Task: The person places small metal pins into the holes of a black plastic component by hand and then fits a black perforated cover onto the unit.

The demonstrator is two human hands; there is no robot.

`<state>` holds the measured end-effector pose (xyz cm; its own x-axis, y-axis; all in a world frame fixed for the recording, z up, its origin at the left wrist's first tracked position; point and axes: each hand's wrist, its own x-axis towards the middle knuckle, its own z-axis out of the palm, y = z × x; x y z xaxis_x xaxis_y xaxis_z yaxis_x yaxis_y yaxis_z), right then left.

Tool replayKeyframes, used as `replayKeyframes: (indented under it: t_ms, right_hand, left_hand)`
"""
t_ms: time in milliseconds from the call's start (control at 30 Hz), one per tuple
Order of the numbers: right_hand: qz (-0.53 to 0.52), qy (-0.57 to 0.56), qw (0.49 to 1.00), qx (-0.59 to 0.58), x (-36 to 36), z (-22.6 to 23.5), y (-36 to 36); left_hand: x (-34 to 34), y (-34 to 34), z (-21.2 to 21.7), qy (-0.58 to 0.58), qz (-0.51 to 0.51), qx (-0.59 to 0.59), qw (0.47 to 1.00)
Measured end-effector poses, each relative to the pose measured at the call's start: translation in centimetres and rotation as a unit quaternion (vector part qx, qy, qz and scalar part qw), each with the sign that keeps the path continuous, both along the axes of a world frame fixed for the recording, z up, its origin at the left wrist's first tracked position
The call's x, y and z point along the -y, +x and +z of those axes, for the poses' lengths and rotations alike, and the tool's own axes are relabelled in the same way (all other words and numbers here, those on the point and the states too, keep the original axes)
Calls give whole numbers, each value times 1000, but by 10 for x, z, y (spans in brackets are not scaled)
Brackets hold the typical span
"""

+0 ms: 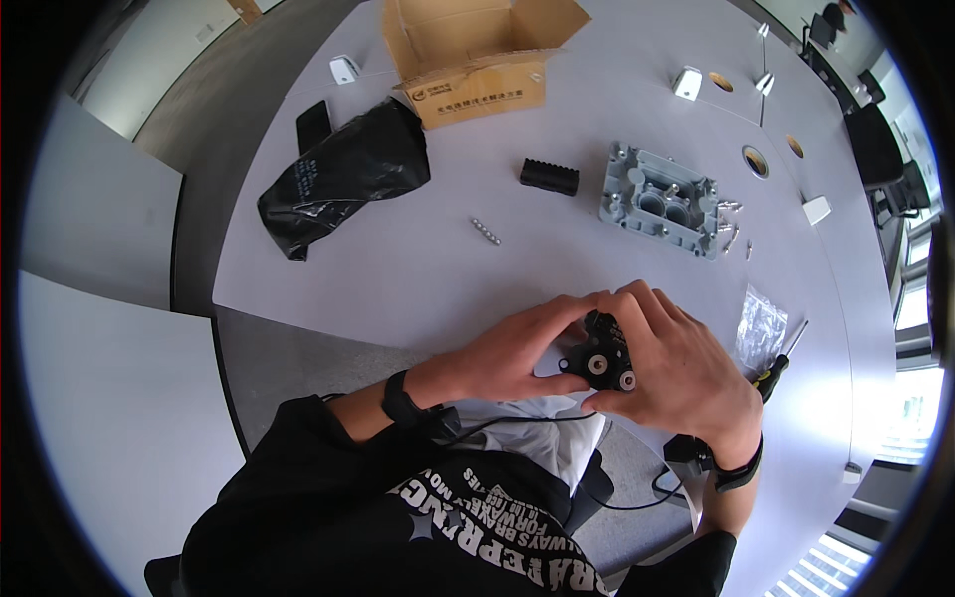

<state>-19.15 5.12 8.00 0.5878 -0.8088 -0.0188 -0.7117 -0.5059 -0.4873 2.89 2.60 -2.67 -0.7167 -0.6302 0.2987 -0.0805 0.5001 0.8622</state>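
Note:
Between my two hands, at the near edge of the table, is a black part (601,350) with two round metal-ringed holes on the side facing me. My left hand (512,348) grips its left side, thumb below and fingers over the top. From the right, my right hand (688,360) is wrapped round it, covering much of that end. Beyond the hands lies a grey cast metal housing (629,189) with two round bores inside. Left of the housing rests a black ribbed block (549,177). A short row of small silvery pieces (485,231) lies nearer to me.
Several small metal fittings (731,231) lie right of the housing. A clear plastic bag (761,326) and a screwdriver (774,376) are beside my right hand. At the back left are a black plastic bag (348,171), a dark flat object (312,124) and an open cardboard box (487,95).

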Motion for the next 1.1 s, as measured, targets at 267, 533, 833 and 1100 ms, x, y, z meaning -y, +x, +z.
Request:
replayKeyframes:
  t_ms: [267, 533, 833, 1100]
  right_hand:
    - [3, -7, 1000, -7, -3, -3, 0]
    - [43, -34, 998, 13, 4, 0, -3]
    - [22, -68, 997, 4, 0, -21, -13]
    - [21, -63, 998, 3, -3, -22, -14]
  left_hand:
    - [24, 48, 41, -102, 98, 87, 986]
    - [176, 233, 138, -146, 569, 93, 804]
    - [282, 291, 62, 210, 542, 439, 685]
    - [325, 323, 26, 101, 545, 448, 702]
